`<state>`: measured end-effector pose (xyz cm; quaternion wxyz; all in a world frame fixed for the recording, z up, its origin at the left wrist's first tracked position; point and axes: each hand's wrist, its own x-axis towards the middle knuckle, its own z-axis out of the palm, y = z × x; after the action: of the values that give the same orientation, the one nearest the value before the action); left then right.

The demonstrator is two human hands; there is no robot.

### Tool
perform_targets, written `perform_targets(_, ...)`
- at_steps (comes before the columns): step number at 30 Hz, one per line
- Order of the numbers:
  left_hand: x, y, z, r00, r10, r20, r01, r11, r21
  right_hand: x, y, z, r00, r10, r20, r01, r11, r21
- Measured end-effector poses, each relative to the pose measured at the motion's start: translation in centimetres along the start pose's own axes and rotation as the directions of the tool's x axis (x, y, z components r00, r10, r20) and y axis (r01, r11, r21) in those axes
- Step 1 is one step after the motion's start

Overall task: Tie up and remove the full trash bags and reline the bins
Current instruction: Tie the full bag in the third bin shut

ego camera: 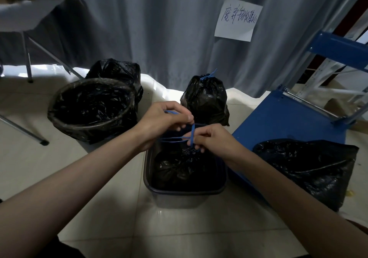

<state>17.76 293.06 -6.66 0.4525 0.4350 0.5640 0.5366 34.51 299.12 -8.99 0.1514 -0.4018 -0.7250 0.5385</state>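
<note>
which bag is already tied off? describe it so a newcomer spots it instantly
Start at the grey curtain with the handwritten paper note. Below the note, a small black bag stands upright on the floor, beyond both hands. Unlike the other black bags, its gathered neck is closed with a blue tie.

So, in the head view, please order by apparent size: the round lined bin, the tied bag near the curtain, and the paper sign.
1. Round lined bin, clearly largest.
2. Tied bag and paper sign look similar; differing distance makes ranking unsure.
</note>
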Motion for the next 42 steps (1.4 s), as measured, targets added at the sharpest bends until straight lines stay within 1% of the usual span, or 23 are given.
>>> perform_targets(3, -0.1, -0.4, 0.0, 0.998, -0.038, -0.05, 0.034, 0.996, -0.081, -0.4, -0.2, -0.2, 0.999, -0.017, 0.03, 0.016, 1.0, 0.017)
perform_targets(5, -0.1, -0.7, 0.1, 0.998, -0.046, -0.052, 0.04, 0.994, -0.099, -0.5, -0.1, -0.2, 0.999, -0.029, 0.024, 0.028, 0.999, 0.04)
perform_targets(6, 0.0, -0.9, 0.1, 0.998, -0.046, -0.045, 0.043, 0.997, -0.066, -0.4, 0.0, -0.2, 1.0, -0.024, 0.009, 0.024, 0.998, 0.049)
perform_targets(10, 0.2, -2.2, 0.3, 0.999, -0.046, 0.019, 0.041, 0.975, 0.219, 0.0, 0.4, -0.3, 0.998, 0.028, -0.057, -0.024, 0.996, 0.08)
perform_targets(14, 0.2, -3.2, 0.2, 0.999, 0.009, 0.053, -0.028, 0.926, 0.375, 0.1, 0.6, -0.3, 0.996, 0.039, -0.079, -0.029, 0.991, 0.131)
perform_targets(16, 0.2, -3.4, 0.1, 0.998, 0.032, 0.06, -0.054, 0.903, 0.426, 0.1, 0.8, -0.3, 0.994, 0.047, -0.097, -0.032, 0.988, 0.15)
perform_targets(19, 0.4, -3.2, 0.1, 0.998, 0.066, 0.018, -0.067, 0.892, 0.446, 0.1, 0.9, -0.5, 0.993, 0.056, -0.108, -0.031, 0.975, 0.218)
perform_targets(21, 0.4, -2.8, -0.1, 0.996, 0.075, 0.048, -0.088, 0.895, 0.436, 0.1, 0.8, -0.7, 0.99, 0.057, -0.132, -0.02, 0.964, 0.265)
perform_targets(23, 0.7, -2.6, -0.6, 0.993, 0.025, 0.117, -0.076, 0.891, 0.448, 0.2, 0.8, -0.8, 0.985, 0.061, -0.161, -0.009, 0.952, 0.305)
perform_targets(27, 1.1, -2.4, -1.6, 0.949, -0.191, 0.249, 0.028, 0.841, 0.54, 0.3, 1.1, -0.8, 0.982, 0.082, -0.173, -0.016, 0.935, 0.355)
perform_targets(29, 1.1, -2.3, -1.9, 0.94, -0.223, 0.259, 0.052, 0.842, 0.537, 0.3, 1.3, -0.7, 0.983, 0.075, -0.169, -0.01, 0.933, 0.359)
perform_targets(30, 1.2, -2.4, -1.9, 0.949, -0.201, 0.244, 0.043, 0.846, 0.531, 0.3, 1.2, -0.7, 0.984, 0.069, -0.165, -0.005, 0.933, 0.36)
perform_targets(32, 1.3, -2.6, -1.9, 0.972, -0.098, 0.212, -0.023, 0.864, 0.503, 0.3, 1.2, -0.5, 0.986, 0.052, -0.156, 0.008, 0.933, 0.359)
perform_targets(34, 1.4, -3.0, -1.6, 0.972, -0.041, 0.229, -0.069, 0.889, 0.452, 0.2, 1.0, -0.4, 0.988, 0.035, -0.151, 0.021, 0.936, 0.351)
perform_targets(37, 1.3, -3.7, -0.6, 0.957, -0.051, 0.285, -0.077, 0.903, 0.422, 0.1, 0.8, -0.2, 0.986, 0.006, -0.169, 0.047, 0.95, 0.309)
perform_targets(39, 1.3, -4.0, 0.0, 0.961, -0.052, 0.272, -0.066, 0.911, 0.406, 0.0, 0.7, -0.2, 0.98, -0.016, -0.198, 0.067, 0.966, 0.251)
perform_targets(42, 0.8, -3.8, 0.7, 0.951, -0.127, 0.281, 0.042, 0.956, 0.289, 0.1, 0.7, -0.3, 0.966, -0.043, -0.254, 0.09, 0.98, 0.179)
